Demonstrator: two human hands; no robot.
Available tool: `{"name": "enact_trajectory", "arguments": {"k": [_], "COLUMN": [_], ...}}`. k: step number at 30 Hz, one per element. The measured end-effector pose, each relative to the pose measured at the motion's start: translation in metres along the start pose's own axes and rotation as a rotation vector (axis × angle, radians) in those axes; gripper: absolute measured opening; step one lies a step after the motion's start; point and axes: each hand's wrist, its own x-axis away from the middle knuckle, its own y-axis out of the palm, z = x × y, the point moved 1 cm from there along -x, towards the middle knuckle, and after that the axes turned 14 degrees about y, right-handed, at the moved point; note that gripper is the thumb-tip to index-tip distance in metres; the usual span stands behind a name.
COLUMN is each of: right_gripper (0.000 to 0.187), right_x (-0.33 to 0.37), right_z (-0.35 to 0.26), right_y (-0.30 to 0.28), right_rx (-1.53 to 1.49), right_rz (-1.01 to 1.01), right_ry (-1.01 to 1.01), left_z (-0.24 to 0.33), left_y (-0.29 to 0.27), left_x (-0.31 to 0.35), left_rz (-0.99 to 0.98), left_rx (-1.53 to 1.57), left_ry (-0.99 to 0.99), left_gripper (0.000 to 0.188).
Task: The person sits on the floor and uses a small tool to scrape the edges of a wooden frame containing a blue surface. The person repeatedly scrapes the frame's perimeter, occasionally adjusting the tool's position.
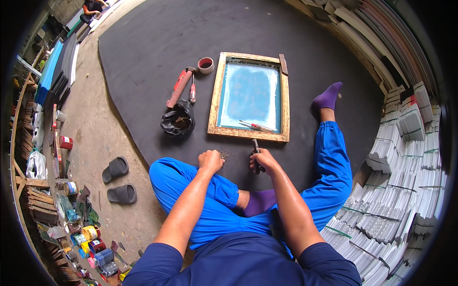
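My right hand (265, 161) is wrapped round dark pliers (255, 145), just below the near edge of a wooden screen frame (214, 107). Blue mesh (250, 90) with a whitish border fills the frame. On its lower right part lies a screwdriver (256, 126) with a red and clear handle. My left hand (210, 161) is closed in front of my bent knee; what its fingers hold, if anything, is hidden. Right beside it, a small scatter of thin bits (226, 155), like staples or nails, lies on the dark mat (143, 62).
Left of the frame are a tape roll (205, 66), a red-handled tool (178, 89), another screwdriver (192, 93) and a black plastic bag (178, 119). Slippers (118, 169) and paint cans (90, 232) stand farther left. Bundled white sheets (386, 200) line the right. Another person (91, 8) sits far left.
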Motion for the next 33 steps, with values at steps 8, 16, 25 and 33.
{"name": "enact_trajectory", "arguments": {"k": [8, 16, 25, 33], "right_gripper": [0.023, 0.028, 0.02, 0.014], "right_x": [0.004, 0.001, -0.002, -0.007], "right_z": [-0.026, -0.033, -0.037, -0.023], "right_y": [-0.02, -0.025, -0.021, -0.003], "right_rx": [0.019, 0.062, 0.139, 0.253], "right_rz": [0.135, 0.162, 0.256, 0.51], "right_ry": [0.051, 0.069, 0.067, -0.025], "left_z": [0.003, 0.01, 0.005, 0.005], "left_y": [0.007, -0.004, 0.007, 0.01], "left_x": [-0.005, -0.006, -0.012, -0.016], "left_rz": [0.056, 0.003, 0.083, 0.103], "left_rx": [-0.002, 0.039, 0.042, 0.043], "left_ry": [-0.037, -0.024, -0.023, -0.04], "left_gripper": [0.03, 0.038, 0.044, 0.038]}}
